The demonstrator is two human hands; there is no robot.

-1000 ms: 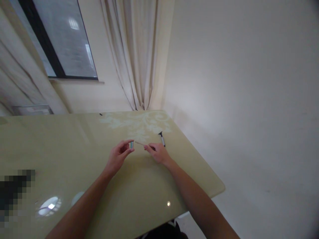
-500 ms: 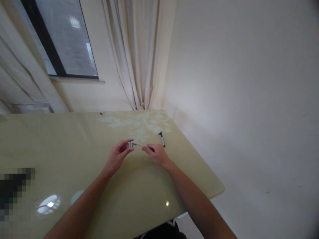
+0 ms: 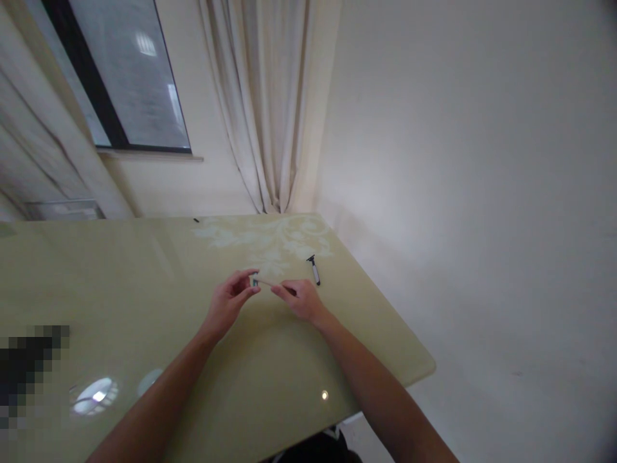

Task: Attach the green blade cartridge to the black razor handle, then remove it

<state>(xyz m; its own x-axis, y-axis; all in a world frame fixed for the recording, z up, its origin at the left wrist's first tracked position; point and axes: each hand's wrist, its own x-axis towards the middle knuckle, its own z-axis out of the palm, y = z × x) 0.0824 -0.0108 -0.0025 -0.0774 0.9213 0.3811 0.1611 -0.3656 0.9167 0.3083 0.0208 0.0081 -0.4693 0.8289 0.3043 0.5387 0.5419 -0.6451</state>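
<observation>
My left hand (image 3: 235,292) pinches a small rectangular piece (image 3: 255,282) with dark and pale bands between thumb and fingertips; it looks like a razor cartridge, but is too small to be sure. From the pinched fingers of my right hand (image 3: 299,298) a thin pale stick (image 3: 266,282) points left, its tip at the small piece. Whether the tip touches it I cannot tell. Both hands are above the table. Beyond my right hand lies a razor (image 3: 315,271) with a dark head and a grey-and-black handle.
The glossy yellow-green table (image 3: 385,347) has a pale floral pattern and a rounded right corner. A tiny dark piece (image 3: 196,220) lies by its far edge. At the left is a pixelated dark shape (image 3: 29,366). Curtains (image 3: 270,116) hang behind, and a wall (image 3: 457,193) stands to the right.
My right hand has shifted slightly left, bringing the stick across the small piece. The piece looks turned or more covered than before. My left hand stays almost where it was.
</observation>
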